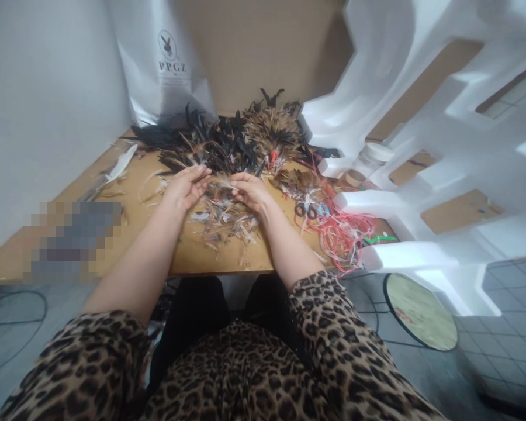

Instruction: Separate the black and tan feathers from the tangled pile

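Observation:
A light brown feather [220, 182] stretches between my two hands above the table. My right hand [251, 190] pinches one end of it between thumb and fingers. The fingers of my left hand [189, 186] are curled together at the other end. Right below my hands lies a scatter of small feather scraps [228, 219], brown and white. Behind them spreads a heap of dark feathers [219, 140]. A fuller brown feather bunch [274, 131] stands at the back, with red at its base, and a smaller brown bunch [298, 180] lies to the right.
Red plastic string [344, 228] lies tangled at the right, beside black-handled scissors [305, 210]. White foam packing [390, 204] rises along the right edge. A white printed bag [170, 82] stands at the back left. A white feather [121, 162] lies on the table's left side. A round stool [421, 310] stands below.

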The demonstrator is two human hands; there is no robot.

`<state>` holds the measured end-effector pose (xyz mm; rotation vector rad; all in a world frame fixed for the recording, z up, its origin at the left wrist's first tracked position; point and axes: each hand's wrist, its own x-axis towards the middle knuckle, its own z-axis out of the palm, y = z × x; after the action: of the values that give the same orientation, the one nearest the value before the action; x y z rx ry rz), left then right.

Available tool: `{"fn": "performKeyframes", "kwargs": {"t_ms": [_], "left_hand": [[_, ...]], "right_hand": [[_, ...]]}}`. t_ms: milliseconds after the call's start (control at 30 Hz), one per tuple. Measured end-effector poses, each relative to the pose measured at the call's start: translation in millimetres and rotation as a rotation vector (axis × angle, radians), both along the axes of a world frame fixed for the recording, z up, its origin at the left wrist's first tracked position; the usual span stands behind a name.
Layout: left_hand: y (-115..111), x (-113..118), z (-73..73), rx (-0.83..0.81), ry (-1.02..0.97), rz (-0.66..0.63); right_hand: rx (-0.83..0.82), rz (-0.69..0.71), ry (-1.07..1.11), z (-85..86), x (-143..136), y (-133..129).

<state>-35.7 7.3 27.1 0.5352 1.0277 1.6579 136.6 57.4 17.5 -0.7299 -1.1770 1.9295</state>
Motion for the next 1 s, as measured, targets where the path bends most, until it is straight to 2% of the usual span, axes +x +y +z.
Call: {"fn": "performKeyframes", "kwargs": {"t_ms": [133, 233, 367, 600, 800, 900, 1000], "left_hand": [[0.6, -0.5, -18.8, 0.05, -0.04, -0.067], [-1.8, -5.4, -25.8, 0.068, -0.035, -0.097], [-5.9, -10.3, -23.6, 0.079, -0.049, -0.105], [-8.5, -1.0, -19.2, 0.095, -0.044, -0.197], [-12.3, 6.6, -17.4, 0.07, -0.015, -0.266], [-13.1, 8.0, -16.3, 0.07, 0.009, -0.242], [-12.5, 7.7, -16.5, 0.093, 0.041, -0.212]], "right_hand": [[0.048, 0.038, 0.04, -3.3, -0.3, 0.1], [0.037, 0.081, 0.059, -5.5, -1.0, 0.6], [-0.006, 0.073, 0.132, -5.8, -5.1, -0.3], [0.031, -0.057, 0.223, -5.3, -15.9, -3.5], [0.218, -0.285, 0.122, -10.1, -24.5, -7.3], [0.29, -0.323, 0.035, -10.6, -27.7, -11.5], [0.293, -0.301, -0.01, -10.7, -30.6, -14.8]]}}
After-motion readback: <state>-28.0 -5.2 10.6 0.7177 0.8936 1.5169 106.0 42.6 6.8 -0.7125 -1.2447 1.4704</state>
